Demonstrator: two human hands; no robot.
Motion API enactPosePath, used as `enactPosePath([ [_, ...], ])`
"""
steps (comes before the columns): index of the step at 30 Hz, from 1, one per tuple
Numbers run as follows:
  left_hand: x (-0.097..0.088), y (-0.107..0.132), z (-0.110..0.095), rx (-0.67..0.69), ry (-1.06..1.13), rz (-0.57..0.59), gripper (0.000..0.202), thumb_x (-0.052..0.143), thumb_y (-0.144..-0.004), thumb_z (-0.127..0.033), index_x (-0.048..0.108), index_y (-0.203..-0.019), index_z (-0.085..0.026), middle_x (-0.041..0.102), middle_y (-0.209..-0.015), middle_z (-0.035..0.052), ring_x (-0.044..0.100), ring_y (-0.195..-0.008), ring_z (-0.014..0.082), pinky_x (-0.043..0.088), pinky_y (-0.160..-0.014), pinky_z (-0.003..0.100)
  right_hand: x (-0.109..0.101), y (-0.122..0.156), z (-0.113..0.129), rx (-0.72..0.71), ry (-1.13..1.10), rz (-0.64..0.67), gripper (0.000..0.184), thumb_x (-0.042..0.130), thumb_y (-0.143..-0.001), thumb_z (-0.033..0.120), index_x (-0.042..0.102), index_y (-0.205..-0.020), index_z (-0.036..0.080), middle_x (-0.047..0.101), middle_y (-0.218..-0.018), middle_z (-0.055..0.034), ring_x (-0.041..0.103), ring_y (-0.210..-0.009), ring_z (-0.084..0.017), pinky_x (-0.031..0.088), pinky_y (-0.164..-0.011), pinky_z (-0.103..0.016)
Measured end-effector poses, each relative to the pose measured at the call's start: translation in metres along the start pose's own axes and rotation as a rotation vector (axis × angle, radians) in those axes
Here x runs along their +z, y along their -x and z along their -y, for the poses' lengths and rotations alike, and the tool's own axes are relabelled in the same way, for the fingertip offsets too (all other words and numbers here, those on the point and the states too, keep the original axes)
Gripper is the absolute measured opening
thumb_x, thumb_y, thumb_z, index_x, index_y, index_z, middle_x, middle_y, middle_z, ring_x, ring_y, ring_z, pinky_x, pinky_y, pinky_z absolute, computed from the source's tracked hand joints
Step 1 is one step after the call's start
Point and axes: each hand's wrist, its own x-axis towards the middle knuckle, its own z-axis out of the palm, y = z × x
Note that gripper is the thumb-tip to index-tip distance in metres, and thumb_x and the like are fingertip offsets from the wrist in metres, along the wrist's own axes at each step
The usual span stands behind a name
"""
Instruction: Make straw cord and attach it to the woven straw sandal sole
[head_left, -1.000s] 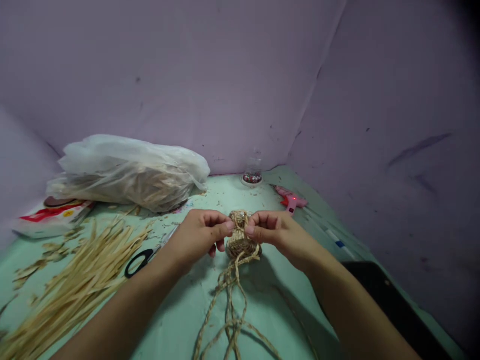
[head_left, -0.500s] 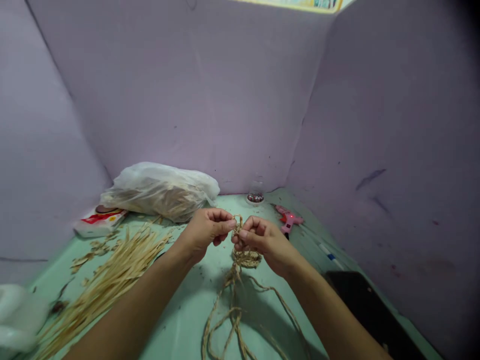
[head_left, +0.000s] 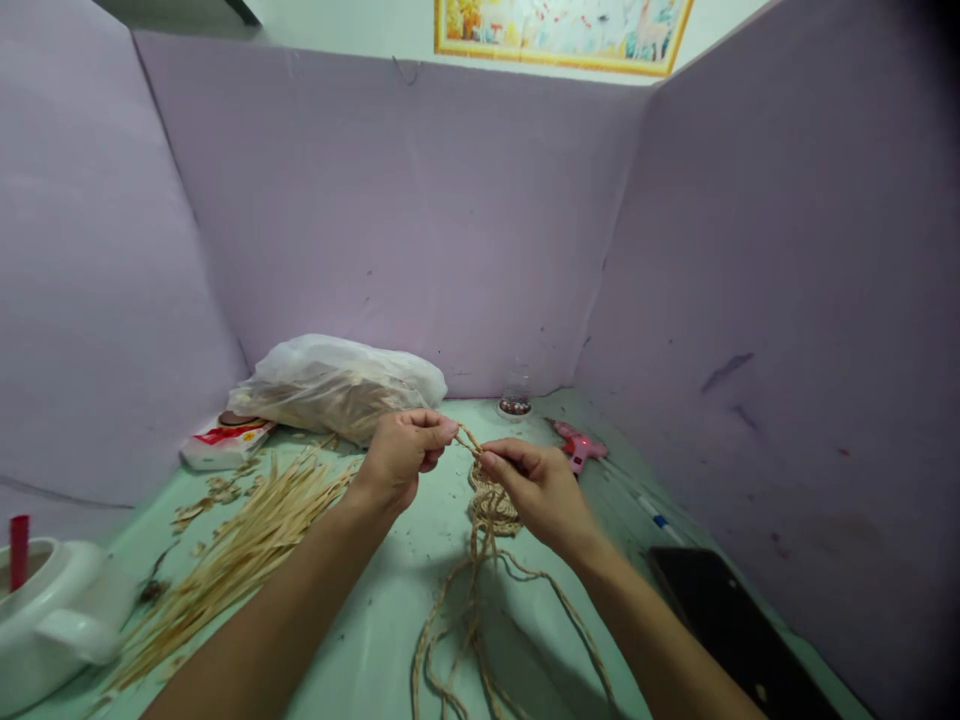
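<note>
My left hand [head_left: 405, 448] pinches one end of a loop of twisted straw-coloured cord [head_left: 469, 437] between thumb and fingers. My right hand [head_left: 536, 485] is closed on the same cord a short way to the right, so a short length shows between them. Below the hands lies a coiled, woven piece [head_left: 495, 508] of the same fibre, partly hidden behind my right hand. From it several long cord ends [head_left: 480, 610] trail toward me over the pale green tabletop [head_left: 360, 640].
Flat dry fibre strips [head_left: 247, 550] lie at left, near a white pot [head_left: 75, 620]. Behind are a filled plastic bag [head_left: 345, 385] and a small box [head_left: 225, 443]. To the right sit a clear container [head_left: 514, 404], a pink glue gun [head_left: 577, 445] and a black phone-like slab [head_left: 735, 620].
The view has tilted up, showing more of the wall picture and the pot. My hands have drawn slightly apart, and more of the cord loop shows between them.
</note>
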Motion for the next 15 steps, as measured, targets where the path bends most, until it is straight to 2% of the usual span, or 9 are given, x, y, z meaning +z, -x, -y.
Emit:
enactPosePath([
  [3,-0.001,-0.003,0.003,-0.006,0.030,-0.042,0.025,0.075,-0.051,-0.026,0.055,-0.052,-0.012,0.037,-0.042,-0.0074,0.026,-0.037,0.0012,0.014,-0.038,0.018,0.000,0.002,0.001,-0.074,0.154,-0.017,0.021,0.051,-0.080,0.030,0.063,-0.070,0.015,0.056,-0.063,-0.0015,0.047,-0.059,-0.013,0.035,-0.056,-0.025],
  [5,-0.004,-0.006,0.003,-0.027,0.016,-0.014,0.025,0.075,-0.052,-0.027,0.056,-0.052,-0.011,0.039,-0.042,-0.0068,0.027,-0.037,0.0013,0.015,-0.037,0.018,-0.001,0.001,0.000,-0.061,0.171,-0.011,0.022,0.050,-0.081,0.030,0.061,-0.068,0.016,0.055,-0.062,-0.0008,0.045,-0.058,-0.012,0.034,-0.055,-0.025],
  [7,-0.009,-0.008,0.001,-0.049,-0.024,0.057,0.025,0.075,-0.054,-0.029,0.058,-0.056,-0.011,0.047,-0.047,-0.0038,0.032,-0.037,0.0021,0.018,-0.037,0.018,-0.003,-0.001,-0.001,0.019,0.067,-0.001,0.023,0.051,-0.080,0.033,0.060,-0.068,0.015,0.053,-0.060,-0.0004,0.046,-0.057,-0.012,0.035,-0.054,-0.025],
  [10,-0.019,-0.011,-0.002,-0.064,-0.114,0.168,0.029,0.075,-0.055,-0.031,0.064,-0.072,-0.011,0.059,-0.061,0.0008,0.041,-0.041,0.0039,0.024,-0.038,0.018,-0.005,-0.006,-0.004,0.146,-0.132,0.002,0.026,0.054,-0.075,0.038,0.062,-0.070,0.014,0.053,-0.058,0.0000,0.048,-0.055,-0.011,0.039,-0.055,-0.025],
  [12,-0.023,-0.011,-0.003,-0.063,-0.151,0.204,0.034,0.076,-0.055,-0.029,0.066,-0.082,-0.011,0.060,-0.063,0.0010,0.045,-0.043,0.0053,0.028,-0.039,0.018,-0.004,-0.008,-0.005,0.199,-0.212,0.009,0.028,0.058,-0.072,0.041,0.063,-0.073,0.013,0.055,-0.059,-0.0002,0.050,-0.056,-0.011,0.041,-0.056,-0.025],
  [15,-0.024,-0.011,0.000,-0.045,-0.126,0.253,0.037,0.076,-0.054,-0.027,0.068,-0.088,-0.012,0.059,-0.061,-0.0004,0.047,-0.047,0.0067,0.032,-0.041,0.019,-0.002,-0.006,-0.005,0.249,-0.264,0.043,0.031,0.062,-0.069,0.044,0.064,-0.072,0.013,0.055,-0.061,0.0001,0.050,-0.054,-0.011,0.043,-0.055,-0.026],
])
